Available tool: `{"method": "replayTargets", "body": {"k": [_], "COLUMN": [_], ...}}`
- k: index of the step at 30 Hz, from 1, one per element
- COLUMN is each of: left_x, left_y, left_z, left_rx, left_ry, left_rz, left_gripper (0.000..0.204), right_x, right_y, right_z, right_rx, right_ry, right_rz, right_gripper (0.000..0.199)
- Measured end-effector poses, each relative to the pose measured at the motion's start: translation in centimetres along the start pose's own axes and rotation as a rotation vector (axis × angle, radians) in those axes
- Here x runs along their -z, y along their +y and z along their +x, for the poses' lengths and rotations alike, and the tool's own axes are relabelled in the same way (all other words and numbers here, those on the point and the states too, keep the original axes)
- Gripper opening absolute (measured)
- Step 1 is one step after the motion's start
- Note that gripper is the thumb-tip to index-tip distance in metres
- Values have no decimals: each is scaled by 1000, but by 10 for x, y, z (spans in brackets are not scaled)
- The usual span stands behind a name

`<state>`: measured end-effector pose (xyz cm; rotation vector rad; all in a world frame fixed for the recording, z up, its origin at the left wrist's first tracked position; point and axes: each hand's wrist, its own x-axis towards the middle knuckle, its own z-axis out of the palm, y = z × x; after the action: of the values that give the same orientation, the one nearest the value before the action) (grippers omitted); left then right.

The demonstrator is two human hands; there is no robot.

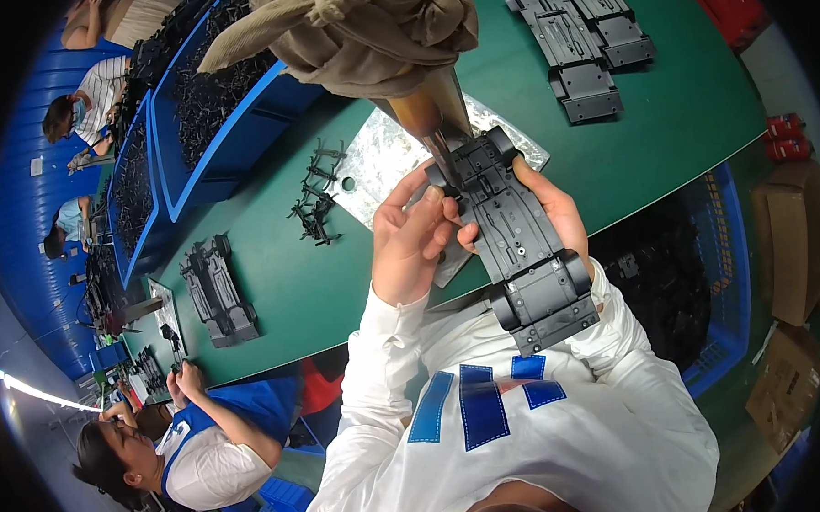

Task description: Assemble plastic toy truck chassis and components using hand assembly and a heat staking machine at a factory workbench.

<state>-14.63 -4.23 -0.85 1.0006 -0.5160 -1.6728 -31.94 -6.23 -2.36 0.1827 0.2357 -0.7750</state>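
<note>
A black plastic toy-car chassis [519,228], with wheel arches at both ends, is tilted in front of me. My right hand [554,208] grips its right edge, fingers curled around the side. At its left edge, my left hand [414,233] is closed, with thumb and fingertips against the plastic near the far end. The metal tip of a machine head [422,118] comes down at the chassis's far left corner, close to my left fingers. Whether the tip touches the plastic I cannot tell. Brown cloth [364,34] is knotted around the head. Beneath lies a shiny metal plate [369,157].
Small black plastic parts [316,196] lie left of the plate on the green table [275,308]. More chassis [574,38] lie at the far right, another [218,292] at left. Blue bins [230,127] hold black parts. A co-worker [207,430] sits at left; a blue crate [726,270] stands right.
</note>
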Motion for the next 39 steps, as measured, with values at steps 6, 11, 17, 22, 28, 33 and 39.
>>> {"method": "replayTargets", "body": {"k": [6,11,17,22,28,33,39], "left_x": [-1,-1,2,2,3,3,5], "left_y": [2,3,1,0,1,1,1], "left_z": [-2,-2,0,0,1,0,1], "left_rx": [-6,-6,-9,-11,-6,-3,-3], "left_ry": [-8,-1,-15,-13,-22,-24,-38], "left_rz": [-18,-17,-23,-29,-22,-21,-25], "left_gripper": [37,36,35,35,36,37,37], "right_x": [0,-2,-3,-2,-2,-2,1], "right_y": [2,2,2,1,1,1,1], "right_z": [0,0,-1,0,-1,-1,0], "right_rx": [1,-3,1,8,-3,-11,-8], "right_ry": [29,21,42,55,41,44,20], "right_rz": [20,19,16,-1,11,21,8], "right_gripper": [57,57,57,58,58,59,60]}}
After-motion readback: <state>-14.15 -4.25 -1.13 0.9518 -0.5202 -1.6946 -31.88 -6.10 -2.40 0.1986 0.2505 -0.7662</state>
